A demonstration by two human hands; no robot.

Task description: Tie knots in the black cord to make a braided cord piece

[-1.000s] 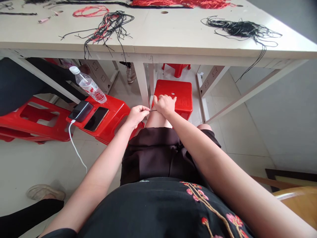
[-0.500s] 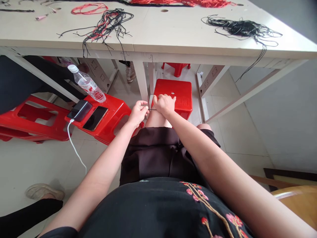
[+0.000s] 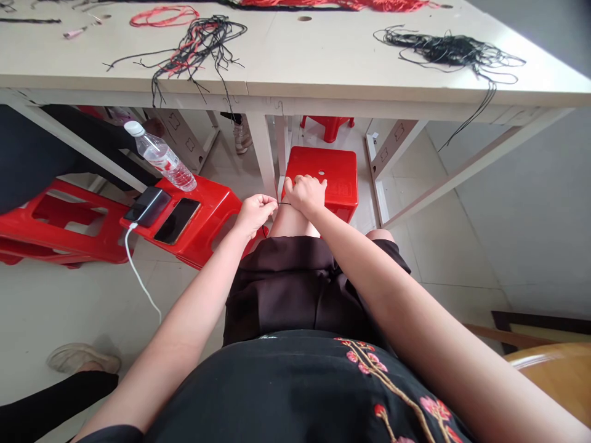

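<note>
My left hand [image 3: 255, 215] pinches a thin black cord [image 3: 284, 203] between thumb and fingertips, beside my bare knee [image 3: 290, 223]. From those fingertips the cord runs right, taut across the top of the leg, and goes out of sight under my right hand [image 3: 305, 194]. That hand lies palm down on the knee, fingers stretched forward and thumb out to the side; its palm is hidden. A short dark piece of cord also shows just below my left hand.
On the white table [image 3: 323, 61] lie a tangle of black and red cords [image 3: 198, 46], a black cord bundle [image 3: 455, 52] and a red loop [image 3: 161, 16]. Red stools [image 3: 337, 166] stand below. The left one holds a water bottle [image 3: 166, 161], a phone [image 3: 178, 220] and a charger [image 3: 148, 205].
My left hand has shifted slightly, and its fingers have closed into a flatter pinch on the cord. My right hand stays on the knee, almost unmoved.
</note>
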